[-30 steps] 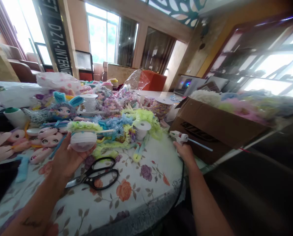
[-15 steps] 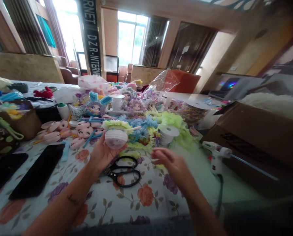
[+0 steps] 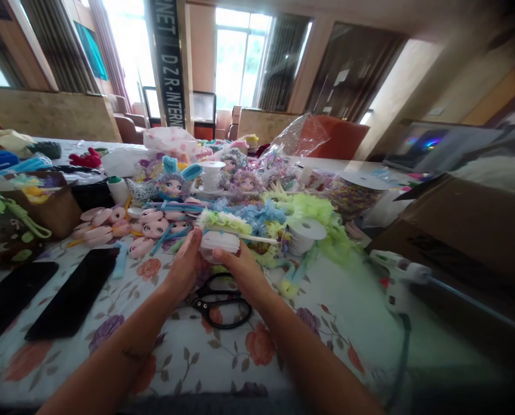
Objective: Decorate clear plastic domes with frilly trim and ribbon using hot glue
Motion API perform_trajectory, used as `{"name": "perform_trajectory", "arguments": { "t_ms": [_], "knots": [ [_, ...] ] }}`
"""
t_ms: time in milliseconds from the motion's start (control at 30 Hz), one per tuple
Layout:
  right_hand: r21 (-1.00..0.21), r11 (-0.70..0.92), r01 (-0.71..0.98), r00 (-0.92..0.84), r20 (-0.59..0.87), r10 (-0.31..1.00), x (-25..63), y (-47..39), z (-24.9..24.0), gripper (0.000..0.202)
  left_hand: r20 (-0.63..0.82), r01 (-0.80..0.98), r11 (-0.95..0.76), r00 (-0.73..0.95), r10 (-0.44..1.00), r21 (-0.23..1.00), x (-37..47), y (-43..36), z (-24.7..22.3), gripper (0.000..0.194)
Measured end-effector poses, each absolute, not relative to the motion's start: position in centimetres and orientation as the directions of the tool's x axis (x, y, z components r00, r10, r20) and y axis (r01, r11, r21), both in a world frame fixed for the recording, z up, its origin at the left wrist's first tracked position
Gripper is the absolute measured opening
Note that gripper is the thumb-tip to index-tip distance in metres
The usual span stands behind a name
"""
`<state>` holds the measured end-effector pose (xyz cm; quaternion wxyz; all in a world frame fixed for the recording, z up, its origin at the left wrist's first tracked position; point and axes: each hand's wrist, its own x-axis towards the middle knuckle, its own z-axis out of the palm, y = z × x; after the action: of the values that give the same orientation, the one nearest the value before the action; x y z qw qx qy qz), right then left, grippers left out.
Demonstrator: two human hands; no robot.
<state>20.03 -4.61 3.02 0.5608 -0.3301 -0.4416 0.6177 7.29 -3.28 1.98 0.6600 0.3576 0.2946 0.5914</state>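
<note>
Both hands are on a round, translucent white piece point(image 3: 219, 244) with a banded side, held above the table. My left hand point(image 3: 187, 260) grips its left side. My right hand point(image 3: 244, 268) closes on the right side, its thumb pressed across the front. Behind the piece's top edge shows pale green ruffled trim point(image 3: 223, 220), and a thin white stick point(image 3: 261, 238) juts out to the right; whether either is attached I cannot tell. Black-handled scissors point(image 3: 227, 311) lie just below the hands, their blades partly hidden by my left wrist.
Several doll faces point(image 3: 154, 229) lie to the left, near a dark phone point(image 3: 74, 294). A spool of white trim point(image 3: 303, 236) stands right of the hands beside green ruffles point(image 3: 322, 216). Farther right are a glue gun point(image 3: 396, 279) and a cardboard box point(image 3: 469, 230).
My right hand has come in from the right and taken hold of the white piece. The piece has tilted in my left hand. The view has shifted slightly.
</note>
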Motion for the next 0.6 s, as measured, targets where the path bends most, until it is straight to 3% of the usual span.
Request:
{"name": "perform_trajectory", "arguments": {
  "t_ms": [267,333,400,433,500,600],
  "knots": [
    [-0.808,-0.054,-0.587,-0.174,0.061,0.983,20.3,-5.2,3.6,0.046,0.129,-0.321,-0.114,0.025,0.991,0.940,7.6,-3.2,1.4,0.051],
    [-0.807,-0.061,-0.588,-0.167,0.047,0.985,20.3,-5.1,3.5,0.045,0.191,-0.180,-0.201,-0.072,0.979,0.963,7.4,-3.2,1.4,0.049],
    [-0.828,-0.028,-0.559,-0.103,0.036,0.994,20.4,-4.8,3.2,0.047,0.363,0.065,-0.359,-0.251,0.897,0.931,7.2,-3.6,1.8,0.041],
    [-0.848,0.009,-0.530,-0.044,0.038,0.998,20.4,-4.6,3.0,0.048,0.495,0.216,-0.447,-0.324,0.806,0.868,7.3,-4.0,2.1,0.034],
    [-0.898,0.104,-0.428,0.083,0.075,0.994,20.6,-4.3,2.5,0.049,0.768,0.496,-0.593,-0.311,0.560,0.634,7.7,-5.1,3.1,0.019],
    [-0.961,0.253,-0.107,0.171,0.233,0.957,20.9,-4.4,2.1,0.035,0.955,0.636,-0.738,0.009,0.297,0.223,9.4,-7.1,4.7,0.012]
  ]
}}
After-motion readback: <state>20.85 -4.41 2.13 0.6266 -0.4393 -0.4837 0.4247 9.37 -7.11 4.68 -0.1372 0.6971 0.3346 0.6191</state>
